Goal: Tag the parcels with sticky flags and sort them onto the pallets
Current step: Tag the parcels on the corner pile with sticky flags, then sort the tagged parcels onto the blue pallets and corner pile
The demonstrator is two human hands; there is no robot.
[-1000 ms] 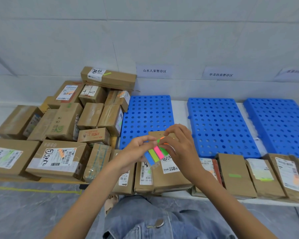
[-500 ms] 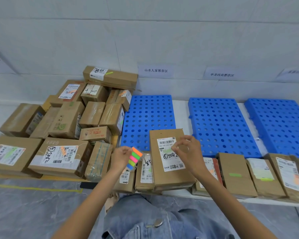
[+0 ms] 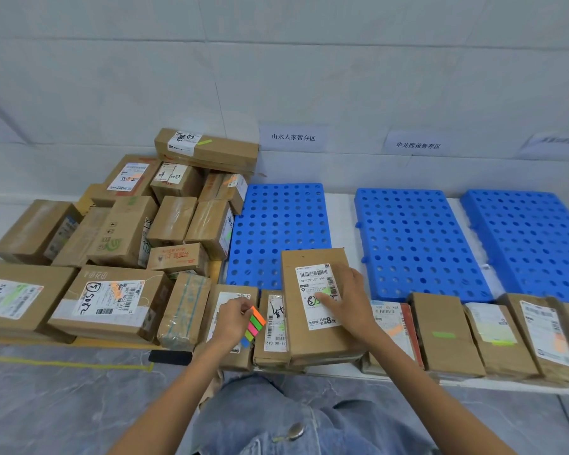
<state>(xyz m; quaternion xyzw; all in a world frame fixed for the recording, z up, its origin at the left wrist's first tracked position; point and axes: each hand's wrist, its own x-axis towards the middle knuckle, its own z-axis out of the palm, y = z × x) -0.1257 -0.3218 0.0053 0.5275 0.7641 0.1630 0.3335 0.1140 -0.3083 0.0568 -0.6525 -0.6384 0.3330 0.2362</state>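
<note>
A brown parcel (image 3: 312, 336) with a white shipping label lies on top of the front row, straight ahead of me. My right hand (image 3: 345, 300) rests on that label and its fingertips press a green sticky flag (image 3: 326, 292) onto it. My left hand (image 3: 232, 320) holds the pad of sticky flags (image 3: 255, 323), with orange, green, pink and blue strips, just left of the parcel. Three blue perforated pallets lie behind: left (image 3: 276, 231), middle (image 3: 411, 244) and right (image 3: 532, 238).
A heap of brown parcels (image 3: 119, 231) fills the left side, several carrying flags. More tagged parcels (image 3: 493, 333) line the front edge on the right. Paper signs (image 3: 293, 137) hang on the wall above the pallets. Grey floor and my denim lap are below.
My hands came apart after peeling a flag from the pad. My right hand went down onto the parcel's label with the flag; my left hand lowered the pad to the left.
</note>
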